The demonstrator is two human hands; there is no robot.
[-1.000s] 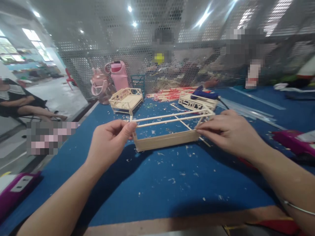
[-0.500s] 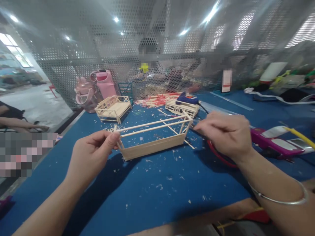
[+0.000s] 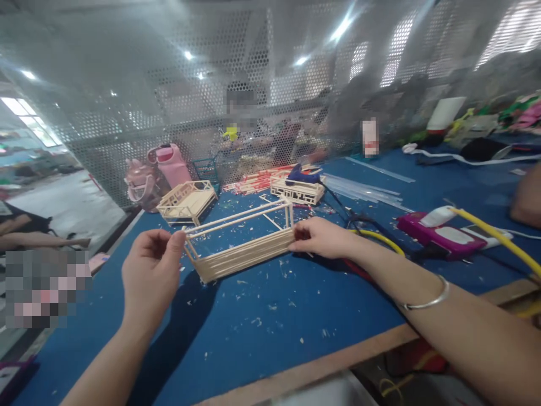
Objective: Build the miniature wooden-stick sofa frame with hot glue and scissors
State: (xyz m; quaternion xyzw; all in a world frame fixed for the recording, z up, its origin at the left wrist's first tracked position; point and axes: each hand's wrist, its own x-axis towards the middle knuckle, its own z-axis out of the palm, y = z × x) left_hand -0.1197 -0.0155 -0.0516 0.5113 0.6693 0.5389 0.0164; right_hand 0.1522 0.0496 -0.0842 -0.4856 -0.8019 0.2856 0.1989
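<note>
A small frame of pale wooden sticks (image 3: 247, 255) stands tilted slightly above or on the blue table, its long side slatted and its upper part made of thin rails. My left hand (image 3: 151, 265) pinches the frame's upper left corner between thumb and fingers. At the opposite end, my right hand (image 3: 323, 237) is closed on the right edge of the slatted side, its fingertips partly hidden. Behind the frame sits a finished-looking miniature wooden daybed (image 3: 190, 206). Farther right, a blue glue gun (image 3: 302, 176) lies on another small stick model (image 3: 298, 193).
Red and pale sticks (image 3: 257, 179) lie heaped by the perforated screen (image 3: 169, 84). Clear glue sticks (image 3: 367, 190), black cords and a purple device (image 3: 439, 234) are at the right. A pink bottle (image 3: 171, 164) stands back left. Another person's arm (image 3: 528, 194) shows at the right edge.
My right hand has come down and left from beside the frame's upper right corner to its slatted side. The frame has tipped, showing more slats. The whole view has shifted.
</note>
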